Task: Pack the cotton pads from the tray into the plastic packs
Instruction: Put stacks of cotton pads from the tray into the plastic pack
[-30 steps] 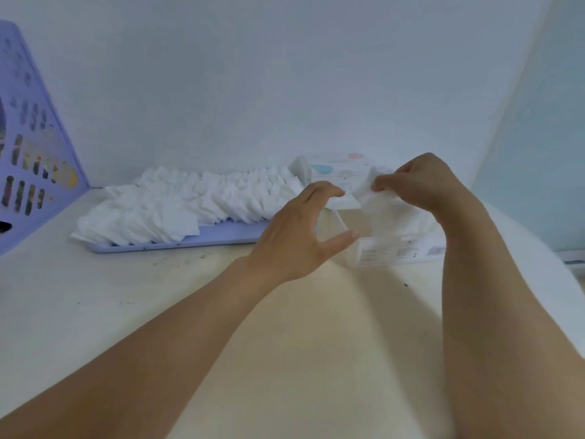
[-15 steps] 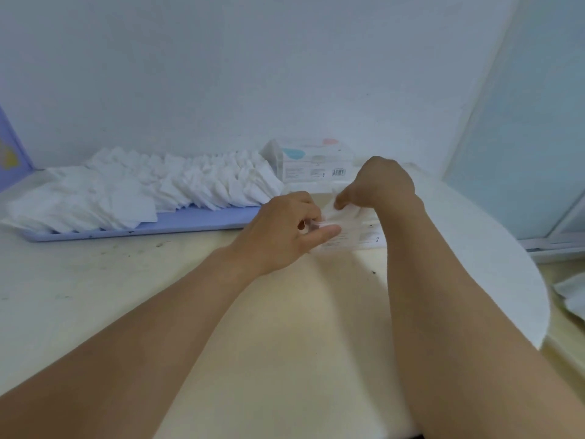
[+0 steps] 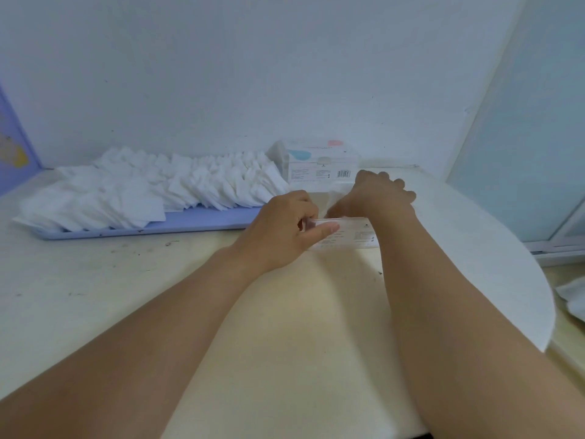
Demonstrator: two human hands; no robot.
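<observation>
Tray (image 3: pixel 177 221): a lilac tray lay along the wall at the left, its near lip bare.
Cotton pads (image 3: pixel 152 188): white pads lay in overlapping rows across the tray, heaped to its right end; most looked not yet packed.
Left hand (image 3: pixel 281 229): it pinched the left edge of the clear plastic pack (image 3: pixel 343 237) between thumb and curled fingers, holding the mouth steady. A firm hold there would probably keep the opening from folding shut.
Right hand (image 3: pixel 376 193): it reached down at the pack's far side with fingers curled; whether it gripped pads or the film could not be told. Pads likely needed feeding in flat and squared.
Filled pack (image 3: pixel 319 161): a printed pack stood behind the hands, against the wall.
</observation>
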